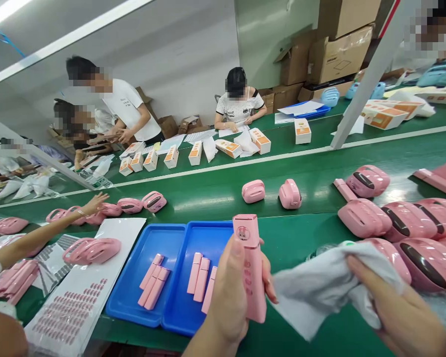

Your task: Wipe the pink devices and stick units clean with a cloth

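My left hand [226, 292] is wrapped round a long pink plastic handle-like piece [253, 277], held upright above the bench. The piece has a round cartoon sticker near its top and a column of oval marks below. In my right hand [397, 307] a white cloth [319, 287] is pinched between thumb and fingers, its loose end hanging close to the pink piece. Just left of my left hand lie two blue trays, the nearer one [176, 302] and the farther-left one [122, 297], each with a few slim pink pieces [195, 272].
Rows of pink rounded housings [364, 218] crowd the right side. A co-worker's arm [40, 233] reaches in from the left, beside a sticker sheet [74, 307]. Two pink housings [253, 191] sit on the green conveyor [204, 188]. White-orange boxes [195, 153] line the far side, where people work.
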`<state>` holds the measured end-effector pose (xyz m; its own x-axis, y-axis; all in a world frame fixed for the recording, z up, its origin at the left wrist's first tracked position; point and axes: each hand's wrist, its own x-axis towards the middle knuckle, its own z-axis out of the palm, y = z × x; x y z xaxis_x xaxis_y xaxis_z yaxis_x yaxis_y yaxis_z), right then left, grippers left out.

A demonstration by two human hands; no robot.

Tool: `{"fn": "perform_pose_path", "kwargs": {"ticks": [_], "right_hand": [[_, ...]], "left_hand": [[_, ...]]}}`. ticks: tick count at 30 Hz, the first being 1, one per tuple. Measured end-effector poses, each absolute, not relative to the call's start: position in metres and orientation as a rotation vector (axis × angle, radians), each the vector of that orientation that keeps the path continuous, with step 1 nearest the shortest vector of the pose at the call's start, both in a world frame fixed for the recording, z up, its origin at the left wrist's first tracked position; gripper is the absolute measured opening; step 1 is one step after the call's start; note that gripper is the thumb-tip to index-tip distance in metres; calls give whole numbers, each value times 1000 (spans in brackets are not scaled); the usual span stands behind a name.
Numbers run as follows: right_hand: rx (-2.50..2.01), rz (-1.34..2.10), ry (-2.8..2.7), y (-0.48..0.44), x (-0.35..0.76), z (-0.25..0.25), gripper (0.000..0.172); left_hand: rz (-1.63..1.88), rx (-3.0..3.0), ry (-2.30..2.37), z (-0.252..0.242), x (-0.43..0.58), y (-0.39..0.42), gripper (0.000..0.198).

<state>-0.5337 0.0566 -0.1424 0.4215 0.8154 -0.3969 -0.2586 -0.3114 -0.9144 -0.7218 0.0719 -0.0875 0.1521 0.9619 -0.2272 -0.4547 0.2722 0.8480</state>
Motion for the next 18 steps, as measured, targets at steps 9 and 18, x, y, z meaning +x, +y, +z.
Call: {"fn": "perform_pose_path", "kwargs": {"ticks": [9,18], "right_hand": [[-1453,1256,-266,66,-537,-131,54],[-1313,1257,-298,69,-539,-125,40]], "left_hand": [[1066,783,860,-92,-720,68,38],[1010,786,783,-89,-726,62,24]]}}
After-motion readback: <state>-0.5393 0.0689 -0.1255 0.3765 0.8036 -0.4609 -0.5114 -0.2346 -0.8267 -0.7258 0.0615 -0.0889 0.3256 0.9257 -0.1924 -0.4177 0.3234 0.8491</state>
